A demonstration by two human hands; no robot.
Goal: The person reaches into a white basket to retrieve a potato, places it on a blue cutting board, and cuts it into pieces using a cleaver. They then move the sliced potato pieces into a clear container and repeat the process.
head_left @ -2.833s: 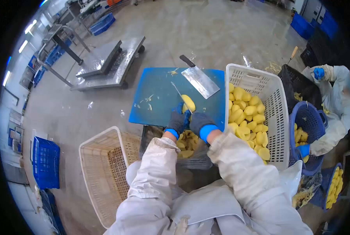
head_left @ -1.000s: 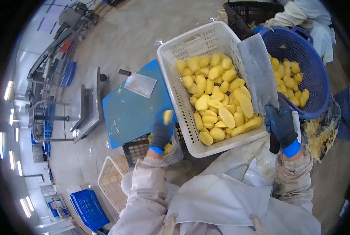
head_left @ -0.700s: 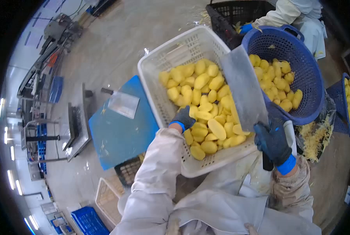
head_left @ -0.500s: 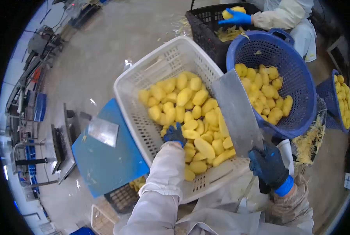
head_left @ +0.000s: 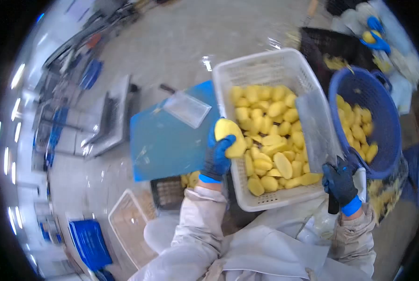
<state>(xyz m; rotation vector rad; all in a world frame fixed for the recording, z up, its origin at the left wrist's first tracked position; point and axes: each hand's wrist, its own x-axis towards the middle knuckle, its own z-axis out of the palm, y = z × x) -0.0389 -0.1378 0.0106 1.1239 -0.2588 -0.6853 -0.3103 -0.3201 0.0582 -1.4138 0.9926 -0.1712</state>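
The white crate [head_left: 265, 202] of peeled potatoes stands right of the blue board [head_left: 165, 152], where a cleaver [head_left: 188, 109] lies near the far edge. Right of the crate is a purple basket [head_left: 389, 136] of potatoes. The left hand's [head_left: 216, 157] grip is closed around a peeled potato [head_left: 230, 138] between board and crate. The right hand [head_left: 340, 182] grips a large cleaver [head_left: 315, 131], whose blade hides part of the crate's right side. Motion blurs the co-worker's gloves [head_left: 377, 41] at far right.
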